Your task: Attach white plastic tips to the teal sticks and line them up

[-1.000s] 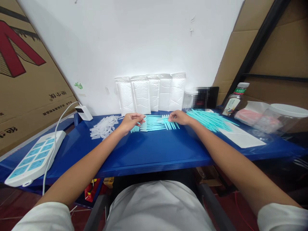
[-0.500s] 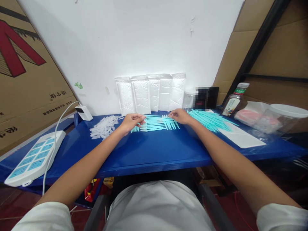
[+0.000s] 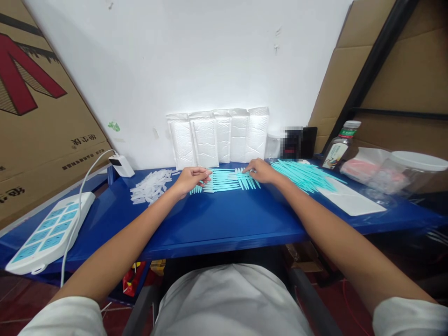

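On the blue table [image 3: 217,219] lies a neat row of turquoise sticks [image 3: 224,179], side by side, between my two hands. My left hand [image 3: 189,178] rests at the left end of the row with its fingers curled and pinched on the stick ends. My right hand [image 3: 262,171] sits at the right end, fingers bent down onto the sticks there. A loose heap of the same turquoise sticks [image 3: 304,173] lies just right of my right hand. A pile of small clear plastic pieces [image 3: 151,185] lies left of my left hand.
White padded packs [image 3: 219,139] lean on the wall behind the row. A white power strip [image 3: 47,232] with cable and an adapter [image 3: 121,165] sit at the left. At the right are a white sheet [image 3: 350,200], a bottle [image 3: 339,149], a clear jar [image 3: 406,173] and cardboard boxes.
My right hand has shifted slightly along the right end of the row. My left hand stays at the left end. The view has dipped a little.
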Demonstrator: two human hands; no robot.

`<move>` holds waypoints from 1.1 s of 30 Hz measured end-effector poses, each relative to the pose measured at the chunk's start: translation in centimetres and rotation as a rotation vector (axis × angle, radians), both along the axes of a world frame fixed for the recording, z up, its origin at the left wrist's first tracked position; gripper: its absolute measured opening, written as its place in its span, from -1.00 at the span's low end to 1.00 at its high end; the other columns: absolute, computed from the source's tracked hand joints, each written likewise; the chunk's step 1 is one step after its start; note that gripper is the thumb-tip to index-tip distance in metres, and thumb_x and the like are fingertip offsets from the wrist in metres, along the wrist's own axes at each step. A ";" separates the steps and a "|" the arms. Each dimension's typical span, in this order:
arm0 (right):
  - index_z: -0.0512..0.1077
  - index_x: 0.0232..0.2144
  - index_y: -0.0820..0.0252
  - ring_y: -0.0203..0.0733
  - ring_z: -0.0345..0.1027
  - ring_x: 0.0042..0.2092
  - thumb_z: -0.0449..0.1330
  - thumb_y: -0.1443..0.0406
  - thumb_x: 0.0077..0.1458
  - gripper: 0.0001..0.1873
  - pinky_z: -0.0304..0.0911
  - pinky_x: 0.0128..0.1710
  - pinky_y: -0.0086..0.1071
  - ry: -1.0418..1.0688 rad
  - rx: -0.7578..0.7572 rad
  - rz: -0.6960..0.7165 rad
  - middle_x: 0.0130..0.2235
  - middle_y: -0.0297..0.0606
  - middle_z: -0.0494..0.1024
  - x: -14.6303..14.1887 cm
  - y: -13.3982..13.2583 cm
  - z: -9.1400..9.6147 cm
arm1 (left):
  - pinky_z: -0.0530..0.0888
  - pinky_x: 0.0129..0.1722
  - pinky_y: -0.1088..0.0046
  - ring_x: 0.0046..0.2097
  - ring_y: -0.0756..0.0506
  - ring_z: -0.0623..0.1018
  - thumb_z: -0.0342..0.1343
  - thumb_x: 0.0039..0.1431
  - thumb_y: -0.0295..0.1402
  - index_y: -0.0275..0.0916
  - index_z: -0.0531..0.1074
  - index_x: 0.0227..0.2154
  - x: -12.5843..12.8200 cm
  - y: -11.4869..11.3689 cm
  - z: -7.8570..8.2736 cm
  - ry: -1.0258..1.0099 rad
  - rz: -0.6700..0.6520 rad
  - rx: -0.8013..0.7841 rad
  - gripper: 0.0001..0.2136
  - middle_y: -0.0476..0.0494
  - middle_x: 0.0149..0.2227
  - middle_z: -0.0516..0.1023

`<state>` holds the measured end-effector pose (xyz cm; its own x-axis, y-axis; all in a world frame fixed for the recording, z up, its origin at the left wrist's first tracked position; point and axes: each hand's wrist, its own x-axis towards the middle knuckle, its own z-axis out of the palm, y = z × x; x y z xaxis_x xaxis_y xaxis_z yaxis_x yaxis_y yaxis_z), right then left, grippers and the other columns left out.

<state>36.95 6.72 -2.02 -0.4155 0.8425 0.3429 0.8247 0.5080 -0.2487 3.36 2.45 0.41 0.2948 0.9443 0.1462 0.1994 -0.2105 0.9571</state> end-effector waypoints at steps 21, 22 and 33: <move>0.71 -0.23 0.16 -0.01 0.54 -0.16 0.33 0.30 0.03 -0.77 0.31 -0.19 -0.33 -0.070 -0.044 -0.519 -0.16 -0.11 0.71 5.5 -1.2 3.5 | 0.41 -0.14 0.22 -0.13 -0.34 0.60 0.15 0.30 -0.16 -0.13 0.68 -0.17 -5.5 2.4 1.7 1.010 0.404 0.600 -0.75 -0.25 -0.31 0.66; 0.71 -0.26 0.16 -0.01 0.55 -0.18 0.37 0.26 0.01 -0.79 0.30 -0.23 -0.33 -0.101 -0.092 -0.536 -0.18 -0.10 0.71 6.1 -1.2 3.6 | 0.40 -0.14 0.22 -0.12 -0.36 0.59 0.15 0.29 -0.16 -0.13 0.67 -0.18 -6.3 2.7 1.9 1.072 0.425 0.580 -0.75 -0.27 -0.29 0.66; 0.61 -0.53 0.16 -0.01 0.51 -0.33 0.50 0.14 -0.10 -0.76 0.25 -0.37 -0.26 -0.199 -0.402 -0.429 -0.36 -0.12 0.67 5.9 -1.6 4.0 | 0.43 -0.17 0.17 -0.13 -0.46 0.59 0.34 0.04 -0.06 -0.18 0.65 -0.34 -12.8 4.5 3.6 1.285 0.560 0.349 -0.72 -0.42 -0.21 0.64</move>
<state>42.81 5.09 1.93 -0.0349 0.9957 -0.0853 0.9848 0.0198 -0.1726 -9.41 6.98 4.04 0.0078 0.9498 0.3127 0.9996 0.0007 -0.0273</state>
